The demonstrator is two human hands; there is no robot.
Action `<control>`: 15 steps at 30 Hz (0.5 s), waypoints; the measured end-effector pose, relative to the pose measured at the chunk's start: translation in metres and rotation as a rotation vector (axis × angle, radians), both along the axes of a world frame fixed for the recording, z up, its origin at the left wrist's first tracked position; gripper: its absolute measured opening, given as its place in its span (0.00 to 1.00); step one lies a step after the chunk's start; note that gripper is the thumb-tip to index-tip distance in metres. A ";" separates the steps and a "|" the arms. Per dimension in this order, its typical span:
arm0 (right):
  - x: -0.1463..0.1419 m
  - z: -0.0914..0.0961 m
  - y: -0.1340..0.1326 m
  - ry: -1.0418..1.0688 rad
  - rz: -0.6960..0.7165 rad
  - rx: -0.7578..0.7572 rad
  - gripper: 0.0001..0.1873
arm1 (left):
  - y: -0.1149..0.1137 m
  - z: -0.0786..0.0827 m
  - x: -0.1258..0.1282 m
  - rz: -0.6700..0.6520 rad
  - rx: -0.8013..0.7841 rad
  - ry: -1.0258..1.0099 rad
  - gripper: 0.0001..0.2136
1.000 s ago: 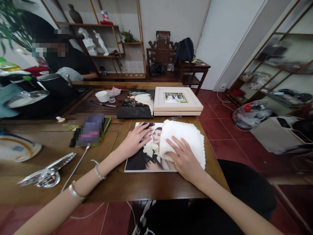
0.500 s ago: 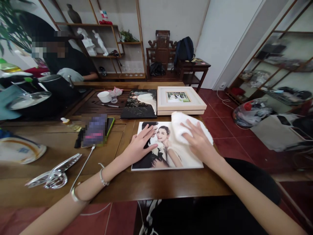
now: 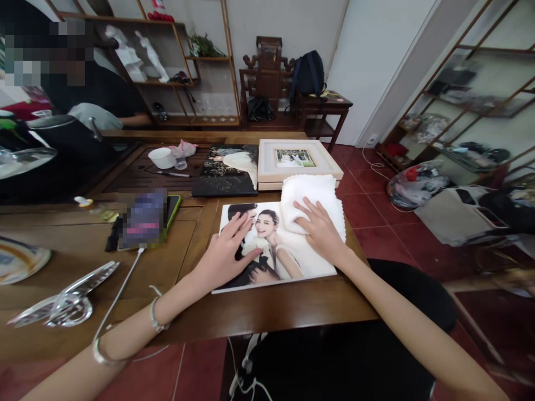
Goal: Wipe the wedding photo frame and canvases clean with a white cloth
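Note:
A photo panel (image 3: 288, 270) of a couple, with white edges, lies flat on the wooden table. My left hand (image 3: 228, 250) rests on its left part, fingers stretched out and a little apart. On the panel's upper right lies a folded white cloth (image 3: 309, 189) with a scalloped edge, reaching past the panel's far edge. My right hand (image 3: 320, 228) presses on this cloth, its fingertips sunk into the folds. Just beyond the panel are a dark photo panel (image 3: 209, 181) and a pale wooden picture frame (image 3: 267, 178), which the cloth's far edge appears to meet or overlap.
At left lie a phone (image 3: 146, 217) with a white cable (image 3: 121, 295), a shiny metal butterfly-shaped object (image 3: 67, 306) and a dropper bottle (image 3: 86, 205). A white cup (image 3: 162, 158) stands on the tea tray (image 3: 125, 172). Another person (image 3: 104, 89) sits across the table.
The view has shifted, so most things sit further left. The cloth has spread out and reaches further toward the picture frame under my right hand. My left hand stays on the panel.

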State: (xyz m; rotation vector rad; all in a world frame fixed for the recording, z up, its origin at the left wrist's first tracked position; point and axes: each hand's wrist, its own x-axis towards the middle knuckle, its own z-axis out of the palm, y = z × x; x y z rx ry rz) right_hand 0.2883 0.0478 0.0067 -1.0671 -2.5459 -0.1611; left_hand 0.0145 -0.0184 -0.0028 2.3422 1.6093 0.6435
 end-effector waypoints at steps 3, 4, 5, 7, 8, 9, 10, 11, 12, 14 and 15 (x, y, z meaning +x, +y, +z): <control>0.002 0.001 0.001 -0.002 0.001 -0.019 0.29 | 0.003 0.001 -0.001 -0.036 -0.011 -0.002 0.30; 0.003 0.001 0.001 -0.003 0.003 -0.021 0.29 | 0.004 0.001 -0.002 -0.037 -0.019 0.000 0.29; 0.003 0.001 0.001 -0.002 0.006 -0.021 0.29 | 0.005 0.001 -0.002 -0.033 -0.026 0.005 0.29; 0.003 0.000 0.001 0.003 0.008 -0.021 0.30 | 0.006 0.000 -0.003 -0.021 -0.034 0.014 0.30; 0.003 -0.001 0.001 0.005 0.007 -0.022 0.30 | 0.007 0.000 -0.003 -0.020 -0.034 0.015 0.30; 0.003 -0.001 0.000 0.006 0.006 -0.022 0.30 | 0.008 -0.001 -0.003 -0.023 -0.034 0.016 0.30; 0.004 -0.002 -0.001 0.007 0.004 -0.023 0.30 | 0.008 -0.001 -0.004 -0.030 -0.034 0.017 0.30; 0.004 -0.002 -0.002 0.006 0.003 -0.023 0.30 | 0.009 -0.001 -0.004 -0.036 -0.034 0.019 0.30; 0.004 -0.002 -0.003 0.006 0.002 -0.025 0.30 | 0.010 -0.001 -0.004 -0.040 -0.036 0.022 0.30; 0.004 -0.002 -0.005 0.007 0.000 -0.029 0.30 | 0.011 0.000 -0.004 -0.046 -0.041 0.025 0.30; 0.005 -0.002 -0.006 0.007 -0.001 -0.032 0.30 | 0.011 0.000 -0.004 -0.049 -0.044 0.025 0.30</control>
